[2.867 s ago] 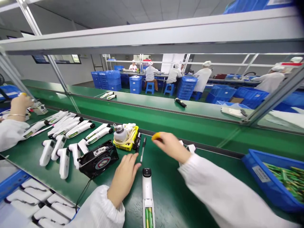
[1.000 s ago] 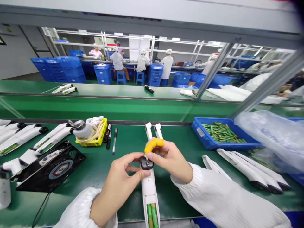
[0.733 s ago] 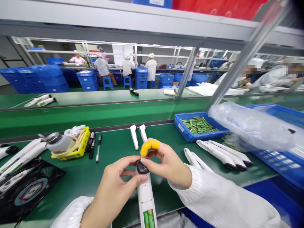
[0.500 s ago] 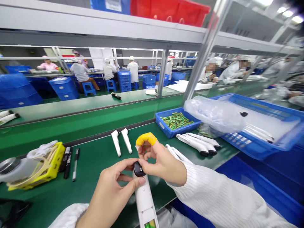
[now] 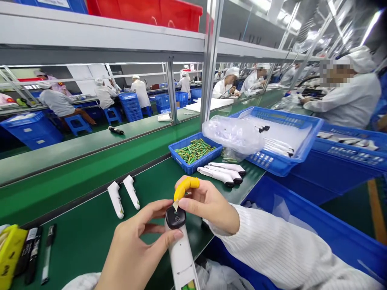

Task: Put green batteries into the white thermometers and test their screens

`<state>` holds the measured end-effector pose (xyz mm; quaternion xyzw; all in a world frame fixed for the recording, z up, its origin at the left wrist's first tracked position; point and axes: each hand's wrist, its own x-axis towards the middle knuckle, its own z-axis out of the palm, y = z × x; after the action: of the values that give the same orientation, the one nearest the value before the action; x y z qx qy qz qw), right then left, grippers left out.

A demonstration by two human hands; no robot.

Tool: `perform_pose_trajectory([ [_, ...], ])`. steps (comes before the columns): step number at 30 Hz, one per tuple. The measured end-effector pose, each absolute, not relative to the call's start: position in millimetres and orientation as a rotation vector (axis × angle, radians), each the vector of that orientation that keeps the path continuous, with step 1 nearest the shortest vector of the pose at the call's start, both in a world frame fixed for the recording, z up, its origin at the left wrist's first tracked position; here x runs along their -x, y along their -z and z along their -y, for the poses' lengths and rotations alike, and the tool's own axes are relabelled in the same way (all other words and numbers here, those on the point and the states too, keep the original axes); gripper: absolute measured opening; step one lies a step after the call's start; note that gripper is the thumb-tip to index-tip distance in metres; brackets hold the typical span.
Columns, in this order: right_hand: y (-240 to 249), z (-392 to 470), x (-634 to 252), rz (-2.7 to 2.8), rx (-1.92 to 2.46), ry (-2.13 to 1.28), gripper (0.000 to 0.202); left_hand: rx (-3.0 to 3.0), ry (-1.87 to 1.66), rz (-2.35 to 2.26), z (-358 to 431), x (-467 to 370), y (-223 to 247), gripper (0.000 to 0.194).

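One blue bin (image 5: 181, 161) of apparent green batteries (image 5: 196, 151), hands (image 5: 145, 237) gripping white device (image 5: 182, 249)

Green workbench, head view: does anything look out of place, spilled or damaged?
The clear plastic bag slumps over the edge of the blue basket, which looks untidy. Below it, a few batteries sit outside the blue battery tray; whether bagged or loose is unclear. No damage is visible.

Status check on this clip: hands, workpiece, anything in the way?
Left hand gripping white plastic device at its black cap. Right hand pinching small pale scrap at the cap. Blue plastic bin of green batteries beyond, not in the way.
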<state>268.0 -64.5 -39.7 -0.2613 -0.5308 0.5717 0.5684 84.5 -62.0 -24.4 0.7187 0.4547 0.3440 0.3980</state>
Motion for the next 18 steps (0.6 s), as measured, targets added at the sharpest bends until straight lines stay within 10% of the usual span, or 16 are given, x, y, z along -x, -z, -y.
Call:
perform_pose_trajectory([
  [18, 42.3, 69.3, -281.4, 1.103, 0.851, -1.619, 0.014, -2.197, -0.971, -1.020, 66.1, -104.8, 35.1, 0.037],
])
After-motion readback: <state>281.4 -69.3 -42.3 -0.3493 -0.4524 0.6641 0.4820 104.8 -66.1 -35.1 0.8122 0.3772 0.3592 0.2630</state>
